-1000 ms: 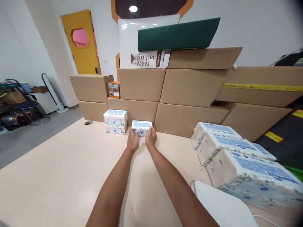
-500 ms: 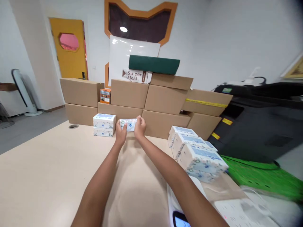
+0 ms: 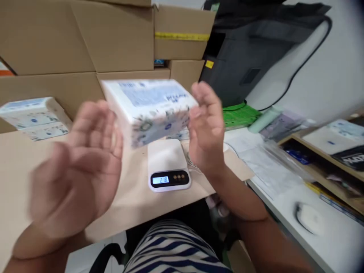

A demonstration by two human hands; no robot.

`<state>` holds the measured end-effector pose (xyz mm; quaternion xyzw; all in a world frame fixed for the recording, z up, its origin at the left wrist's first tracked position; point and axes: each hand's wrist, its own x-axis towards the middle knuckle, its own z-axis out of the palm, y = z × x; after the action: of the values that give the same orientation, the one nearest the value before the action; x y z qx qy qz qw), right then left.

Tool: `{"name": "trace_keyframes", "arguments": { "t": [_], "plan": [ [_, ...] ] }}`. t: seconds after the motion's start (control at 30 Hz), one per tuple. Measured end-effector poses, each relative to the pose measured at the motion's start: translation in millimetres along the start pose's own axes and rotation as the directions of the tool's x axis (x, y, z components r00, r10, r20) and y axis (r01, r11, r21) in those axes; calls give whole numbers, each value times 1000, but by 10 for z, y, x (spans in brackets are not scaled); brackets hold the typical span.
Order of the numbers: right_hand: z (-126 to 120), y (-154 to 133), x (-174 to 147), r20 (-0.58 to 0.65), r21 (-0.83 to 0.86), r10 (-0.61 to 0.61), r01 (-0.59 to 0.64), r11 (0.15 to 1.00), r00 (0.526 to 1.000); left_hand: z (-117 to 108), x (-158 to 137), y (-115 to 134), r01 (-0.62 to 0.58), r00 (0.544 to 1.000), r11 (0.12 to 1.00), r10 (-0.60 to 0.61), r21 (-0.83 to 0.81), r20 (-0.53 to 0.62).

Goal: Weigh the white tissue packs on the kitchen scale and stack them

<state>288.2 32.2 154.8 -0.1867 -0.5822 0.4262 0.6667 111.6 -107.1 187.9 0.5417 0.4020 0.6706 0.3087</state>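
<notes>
A floral white-and-blue tissue pack (image 3: 159, 113), somewhat blurred, is held up above the table in front of me. My right hand (image 3: 207, 125) grips its right end, fingers bent. At its left end, my left hand (image 3: 82, 163) is spread with the palm up; its fingertips meet the pack's edge, though blur hides whether they press on it. Below the pack, a white digital scale (image 3: 167, 157) shows a lit display reading about 218. Two more stacked tissue packs (image 3: 36, 119) stand at the left.
Cardboard boxes (image 3: 122, 38) line the table's back. Behind them on the right stands a dark grey machine (image 3: 256, 49), above a green mat (image 3: 239, 115). A white side desk (image 3: 327, 242) carries a wooden shelf (image 3: 298, 148), a mint-coloured cylinder (image 3: 264, 119) and a white mouse-like object (image 3: 308, 218).
The view has swung down and right. The hands, together on a tissue pack at the back by the boxes, are now nearer me with a pack over the scale; the left hand has opened.
</notes>
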Motion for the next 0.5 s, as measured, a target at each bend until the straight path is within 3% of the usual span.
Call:
{"name": "trace_keyframes", "arguments": {
  "t": [0.1, 0.17, 0.33, 0.43, 0.5],
  "plan": [
    [-502, 341, -379, -40, -94, 330, -333, 938, 943, 349, -51, -504, 320, 942, 946, -313, -48, 120],
    [-687, 501, -659, -79, -157, 430, -437, 886, 899, 411, -55, -835, 423, 900, 906, -423, 18, 103],
    [-879, 565, -1083, 94, -188, 396, -375, 908, 913, 68, -147, -1308, 390, 917, 905, -399, 167, 22],
    [-963, 591, -951, 171, -266, 359, -308, 914, 918, -32, -235, -1494, 378, 921, 906, -388, 188, 19],
    [-1026, 643, -740, 238, -355, 295, -199, 913, 926, 9, -292, -1617, 346, 937, 916, -349, 203, -22]
  ]
}}
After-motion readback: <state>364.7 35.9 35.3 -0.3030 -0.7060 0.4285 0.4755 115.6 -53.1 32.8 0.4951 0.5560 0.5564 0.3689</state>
